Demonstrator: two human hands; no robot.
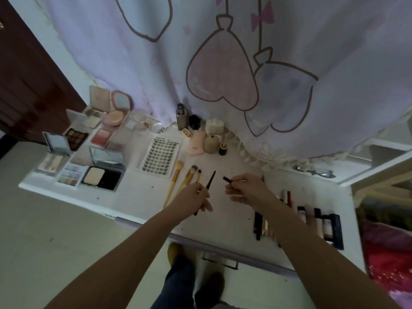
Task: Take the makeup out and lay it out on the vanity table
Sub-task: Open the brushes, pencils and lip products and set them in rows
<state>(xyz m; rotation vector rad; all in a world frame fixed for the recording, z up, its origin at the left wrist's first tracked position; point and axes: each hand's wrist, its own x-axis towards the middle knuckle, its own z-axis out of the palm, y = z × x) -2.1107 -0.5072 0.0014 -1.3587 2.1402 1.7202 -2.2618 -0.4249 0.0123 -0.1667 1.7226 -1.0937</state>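
Note:
My left hand (pixel 196 197) grips a thin black makeup pencil (pixel 210 180) above the white vanity table (pixel 138 197), its tip pointing away from me. A little to the right, my right hand (pixel 245 188) pinches a short black cap (pixel 227 179). Three gold-handled brushes (pixel 176 177) lie just left of my left hand. Open palettes and compacts (pixel 102 177) are spread over the table's left side. A lash tray (pixel 160 157) lies in the middle. Lipsticks and tubes (pixel 321 224) are lined up at the right.
Small bottles and jars (pixel 200 132) stand at the back under a hanging patterned curtain (pixel 223 74). An eyelash curler (pixel 316 173) lies at the back right. A dark door (pixel 26 81) is at the left. A drawer handle (pixel 220 262) sits below the table's front edge, above my feet.

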